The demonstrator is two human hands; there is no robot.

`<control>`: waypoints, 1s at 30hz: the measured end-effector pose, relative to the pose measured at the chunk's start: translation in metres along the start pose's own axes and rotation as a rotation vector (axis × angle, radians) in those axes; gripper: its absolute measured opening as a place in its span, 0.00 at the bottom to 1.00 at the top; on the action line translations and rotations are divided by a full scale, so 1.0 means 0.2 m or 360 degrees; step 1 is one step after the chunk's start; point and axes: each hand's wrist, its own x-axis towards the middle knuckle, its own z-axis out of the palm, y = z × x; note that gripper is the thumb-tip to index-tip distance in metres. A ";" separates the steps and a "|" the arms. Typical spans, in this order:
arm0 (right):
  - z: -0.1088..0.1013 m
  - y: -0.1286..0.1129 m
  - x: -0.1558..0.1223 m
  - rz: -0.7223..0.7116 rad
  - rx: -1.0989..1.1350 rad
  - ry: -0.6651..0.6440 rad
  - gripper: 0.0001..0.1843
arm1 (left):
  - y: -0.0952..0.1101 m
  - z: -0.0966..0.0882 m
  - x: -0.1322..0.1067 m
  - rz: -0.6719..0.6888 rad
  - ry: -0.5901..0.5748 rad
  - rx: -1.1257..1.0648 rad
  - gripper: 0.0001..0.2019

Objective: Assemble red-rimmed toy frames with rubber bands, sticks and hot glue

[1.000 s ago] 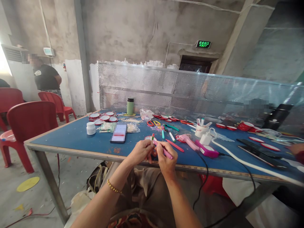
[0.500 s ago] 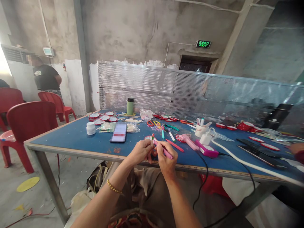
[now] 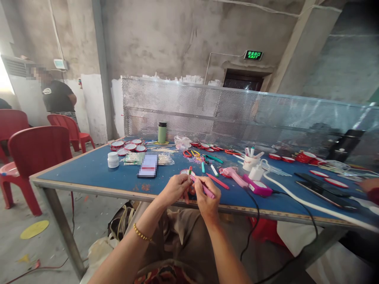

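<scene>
Reaching up from 6 o'clock to the near edge of the long blue-topped worktop (image 3: 97,173), forearms bare, a gold bead bracelet (image 3: 141,232) on the left wrist. Meeting knuckle to knuckle, left hand (image 3: 174,189) at 9 o'clock of right hand (image 3: 207,200). Gripping in the closed right fingers a slim pink pen-shaped tool (image 3: 205,189), slanted from 4 towards 10 o'clock. Pinching in the left fingertips a short thin green, white and red stick (image 3: 190,172), upright, by the tool's tip.
</scene>
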 end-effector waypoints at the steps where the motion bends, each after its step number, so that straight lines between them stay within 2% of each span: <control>1: 0.00 0.00 0.00 0.0001 -0.0001 0.0005 0.10 | 0.00 0.00 0.00 0.0000 0.0000 0.0001 0.20; 10: 0.00 0.02 -0.01 0.0076 -0.0013 0.0033 0.11 | -0.02 0.00 0.00 -0.0006 -0.0014 -0.0027 0.20; 30: 0.00 0.03 -0.01 0.0035 -0.0046 0.0018 0.10 | -0.01 0.00 0.01 -0.0008 0.0004 -0.0028 0.18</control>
